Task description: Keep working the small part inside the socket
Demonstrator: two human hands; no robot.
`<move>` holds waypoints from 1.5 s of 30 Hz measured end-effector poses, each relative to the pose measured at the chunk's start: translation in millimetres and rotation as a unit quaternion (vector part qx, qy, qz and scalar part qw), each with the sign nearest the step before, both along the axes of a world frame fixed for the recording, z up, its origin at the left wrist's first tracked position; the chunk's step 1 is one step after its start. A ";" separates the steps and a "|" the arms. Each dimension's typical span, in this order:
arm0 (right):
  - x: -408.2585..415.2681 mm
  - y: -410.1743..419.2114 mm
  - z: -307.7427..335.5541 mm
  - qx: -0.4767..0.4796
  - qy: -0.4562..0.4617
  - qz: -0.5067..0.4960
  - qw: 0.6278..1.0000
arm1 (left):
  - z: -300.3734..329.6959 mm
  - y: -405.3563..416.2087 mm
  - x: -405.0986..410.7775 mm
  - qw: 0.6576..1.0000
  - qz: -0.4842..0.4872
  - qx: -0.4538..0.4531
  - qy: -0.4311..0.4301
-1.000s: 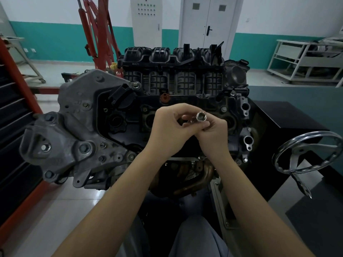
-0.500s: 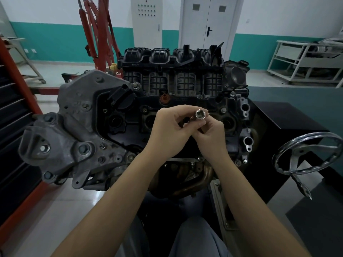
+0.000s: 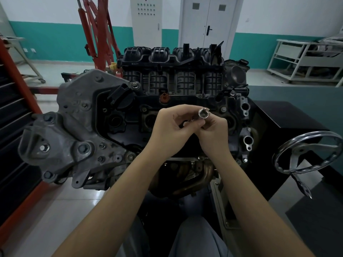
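Your two hands meet in front of the engine [image 3: 167,101], above its dark valve cover. Right hand [image 3: 213,132]: fingers curled, pinching a small chrome socket [image 3: 203,114] between thumb and fingertips; the socket's open end faces the camera and sits at the hand's 11 o'clock. Left hand [image 3: 170,130]: fingers curled inward, tips touching the right hand's fingers just below the socket, at the socket's 7 o'clock. A small metal part shows between the fingertips of both hands; what it is cannot be told. The socket is held in the air, clear of the engine, well above the exhaust manifold [image 3: 193,175].

Surroundings: black intake manifold [image 3: 172,54] at 12 o'clock from your hands. Grey cast bracket [image 3: 74,117] at 9 o'clock, bolted to the engine's end. Orange cap [image 3: 164,97] just at 11 o'clock of the left hand. Chrome handwheel [image 3: 308,153] at 4 o'clock, well apart from the hands. Red hoist frame [image 3: 96,30] at far 11 o'clock, white door [image 3: 207,21] behind the engine, white shelf rack [image 3: 304,58] at 2 o'clock.
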State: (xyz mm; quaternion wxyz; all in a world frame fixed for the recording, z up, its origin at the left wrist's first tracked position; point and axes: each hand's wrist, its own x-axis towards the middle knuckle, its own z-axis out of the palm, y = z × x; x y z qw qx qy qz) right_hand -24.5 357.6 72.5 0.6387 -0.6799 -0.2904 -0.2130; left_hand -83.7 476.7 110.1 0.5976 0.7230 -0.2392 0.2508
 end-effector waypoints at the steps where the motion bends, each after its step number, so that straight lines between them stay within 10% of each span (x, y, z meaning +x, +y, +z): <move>1: 0.9 0.7 -0.2 0.005 0.002 -0.005 1.000 | 0.6 -0.4 0.2 1.000 0.010 0.004 -0.003; 45: 4.4 0.9 -8.1 -0.010 -0.003 0.043 0.999 | 6.1 4.0 1.3 0.999 -0.029 0.033 0.010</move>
